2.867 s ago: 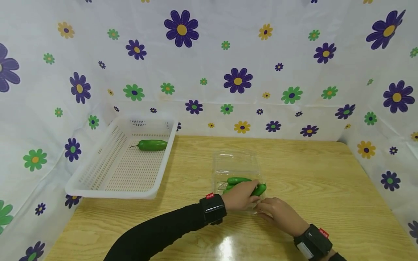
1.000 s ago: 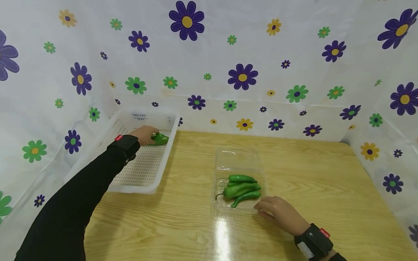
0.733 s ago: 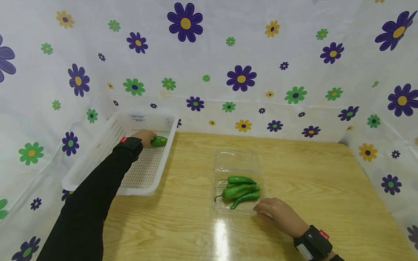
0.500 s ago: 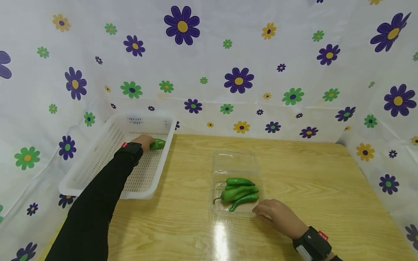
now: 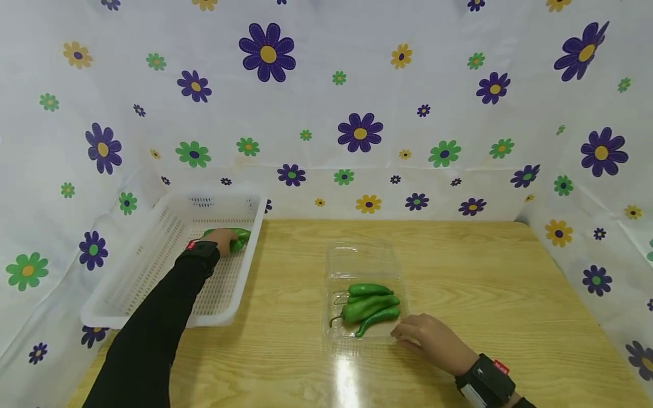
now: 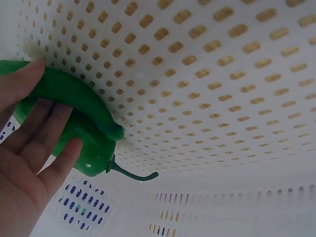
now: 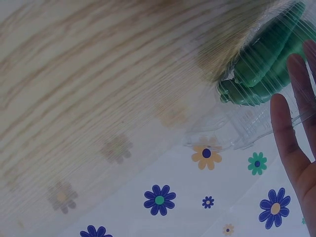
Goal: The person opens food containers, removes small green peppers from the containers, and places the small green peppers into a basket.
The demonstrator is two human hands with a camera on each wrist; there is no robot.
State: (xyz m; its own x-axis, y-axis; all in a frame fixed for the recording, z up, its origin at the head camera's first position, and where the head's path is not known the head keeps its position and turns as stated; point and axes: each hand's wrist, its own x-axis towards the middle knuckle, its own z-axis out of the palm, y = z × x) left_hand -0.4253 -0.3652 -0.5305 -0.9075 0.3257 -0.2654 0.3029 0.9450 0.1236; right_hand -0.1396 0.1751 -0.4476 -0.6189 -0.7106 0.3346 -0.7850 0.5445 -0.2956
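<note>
Inside the white perforated basket (image 5: 232,309), my left hand (image 5: 220,241) holds a slim curved green chili pepper (image 6: 81,94), thumb on one side and fingers on the other. Right against it is a fatter green pepper (image 6: 91,153) with a thin stem, which my fingers also lie over. My right hand (image 5: 425,340) rests at the near right corner of a clear plastic clamshell box (image 5: 363,259). Its visible fingers (image 7: 284,123) look fairly straight along the box's side; its thumb is hidden in the right wrist view. Several green peppers (image 5: 367,306) lie side by side in the box.
The basket stands at the left of the wooden table (image 5: 291,272), close to the back. A white cloth (image 5: 316,90) with printed flowers hangs behind and on both sides. The clamshell's lid lies back, away from me.
My left hand went from the clamshell to the basket with a pepper and has lowered it beside the one lying there. My right hand stayed at the box corner. The head view shifted slightly.
</note>
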